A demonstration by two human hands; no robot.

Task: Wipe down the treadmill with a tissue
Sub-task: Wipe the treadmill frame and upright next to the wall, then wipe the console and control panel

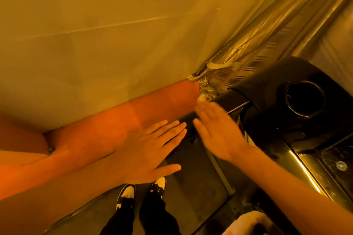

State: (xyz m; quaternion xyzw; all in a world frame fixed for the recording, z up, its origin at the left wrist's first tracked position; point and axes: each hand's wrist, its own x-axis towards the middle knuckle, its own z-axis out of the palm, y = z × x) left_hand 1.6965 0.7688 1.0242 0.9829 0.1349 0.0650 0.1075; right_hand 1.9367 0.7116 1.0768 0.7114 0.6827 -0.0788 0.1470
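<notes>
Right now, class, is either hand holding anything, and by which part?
Nothing is held. The left hand and the right hand both show straight, spread fingers with nothing gripped in them, though the right hand is blurred.

A single wide-angle view looks out from the person's head, facing forward and steeply down. It sits close above both hands: the left hand point(149, 150) fills the lower middle of the frame, and the right hand point(219, 131), blurred, lies just right of it. The shoes point(141, 191) show at bottom centre, almost straight below. The treadmill point(305, 101) occupies the right side, the wall point(114, 25) the upper left, and their edges run diagonally.
</notes>
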